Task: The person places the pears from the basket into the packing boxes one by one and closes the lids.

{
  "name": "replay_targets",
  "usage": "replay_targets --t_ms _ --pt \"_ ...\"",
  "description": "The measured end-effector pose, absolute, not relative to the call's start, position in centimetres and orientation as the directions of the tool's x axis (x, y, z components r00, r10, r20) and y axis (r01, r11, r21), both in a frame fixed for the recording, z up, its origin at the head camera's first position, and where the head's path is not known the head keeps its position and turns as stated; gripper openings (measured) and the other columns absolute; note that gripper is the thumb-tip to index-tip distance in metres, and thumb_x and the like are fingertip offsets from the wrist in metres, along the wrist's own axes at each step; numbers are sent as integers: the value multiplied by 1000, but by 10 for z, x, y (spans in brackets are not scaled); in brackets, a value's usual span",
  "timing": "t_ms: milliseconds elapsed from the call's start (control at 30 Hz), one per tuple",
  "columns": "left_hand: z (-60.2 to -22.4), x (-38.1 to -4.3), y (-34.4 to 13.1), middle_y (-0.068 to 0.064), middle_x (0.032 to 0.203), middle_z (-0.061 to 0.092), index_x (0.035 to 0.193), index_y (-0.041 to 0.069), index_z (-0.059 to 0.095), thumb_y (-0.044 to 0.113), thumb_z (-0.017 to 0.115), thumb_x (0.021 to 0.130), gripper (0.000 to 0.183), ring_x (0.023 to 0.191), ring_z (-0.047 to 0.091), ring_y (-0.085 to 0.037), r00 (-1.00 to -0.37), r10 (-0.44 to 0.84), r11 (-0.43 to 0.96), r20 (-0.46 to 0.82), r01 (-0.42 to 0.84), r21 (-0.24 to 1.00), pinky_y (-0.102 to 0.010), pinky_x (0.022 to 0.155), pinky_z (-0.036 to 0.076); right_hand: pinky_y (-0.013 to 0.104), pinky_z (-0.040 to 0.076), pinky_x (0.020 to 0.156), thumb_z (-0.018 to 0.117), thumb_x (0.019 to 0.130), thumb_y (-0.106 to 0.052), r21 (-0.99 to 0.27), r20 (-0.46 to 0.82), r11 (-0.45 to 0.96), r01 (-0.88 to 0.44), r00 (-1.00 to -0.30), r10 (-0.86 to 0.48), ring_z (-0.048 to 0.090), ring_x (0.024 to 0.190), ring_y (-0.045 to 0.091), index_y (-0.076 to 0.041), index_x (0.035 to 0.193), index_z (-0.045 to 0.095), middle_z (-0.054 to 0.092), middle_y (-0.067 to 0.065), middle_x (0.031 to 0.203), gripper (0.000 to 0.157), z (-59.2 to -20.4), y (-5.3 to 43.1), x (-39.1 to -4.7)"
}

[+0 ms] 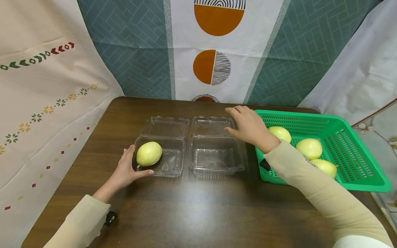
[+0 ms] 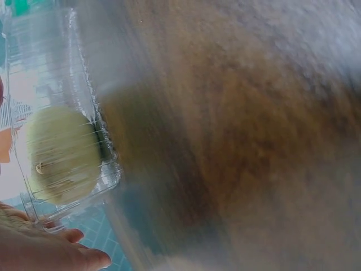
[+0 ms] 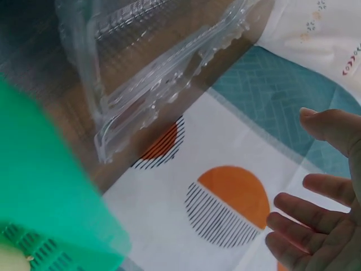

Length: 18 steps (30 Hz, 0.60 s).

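Note:
A pale yellow pear (image 1: 149, 153) lies in the left part of an unlidded clear plastic container (image 1: 170, 172). At that container's left front corner is my left hand (image 1: 125, 170), thumb along the front edge and fingers by the left side. The left wrist view shows the pear (image 2: 63, 158) through the clear wall; whether the hand touches the container, I cannot tell. My right hand (image 1: 249, 126) is held in the air, fingers spread, over the right side of a second clear container (image 1: 214, 160). Nothing is in the right hand (image 3: 321, 226) in its wrist view.
To the right stands a green plastic basket (image 1: 356, 172) holding several pears (image 1: 309, 148), partly behind the right forearm. Both container lids (image 1: 165, 127) lie folded back on the brown table (image 1: 198, 213). A patterned cloth (image 1: 139, 51) hangs behind the table.

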<state>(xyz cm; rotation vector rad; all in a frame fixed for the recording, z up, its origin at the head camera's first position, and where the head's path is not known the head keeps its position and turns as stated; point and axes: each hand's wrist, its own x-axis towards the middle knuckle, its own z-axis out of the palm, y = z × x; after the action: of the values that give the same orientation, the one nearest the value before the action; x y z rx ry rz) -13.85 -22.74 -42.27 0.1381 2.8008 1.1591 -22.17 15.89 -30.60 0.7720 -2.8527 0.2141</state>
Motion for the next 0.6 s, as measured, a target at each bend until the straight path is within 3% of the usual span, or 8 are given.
replay_targets --t_ms 600 --pt "-426 -139 -229 -34 153 5 147 -12 4 35 84 70 120 140 -3 -53 -991 123 698 -54 48 715 -71 106 10 53 43 95 70 86 -23 -154 289 887 -436 -878 -382 50 115 40 2 131 50 55 24 125 55 -304 198 -222"
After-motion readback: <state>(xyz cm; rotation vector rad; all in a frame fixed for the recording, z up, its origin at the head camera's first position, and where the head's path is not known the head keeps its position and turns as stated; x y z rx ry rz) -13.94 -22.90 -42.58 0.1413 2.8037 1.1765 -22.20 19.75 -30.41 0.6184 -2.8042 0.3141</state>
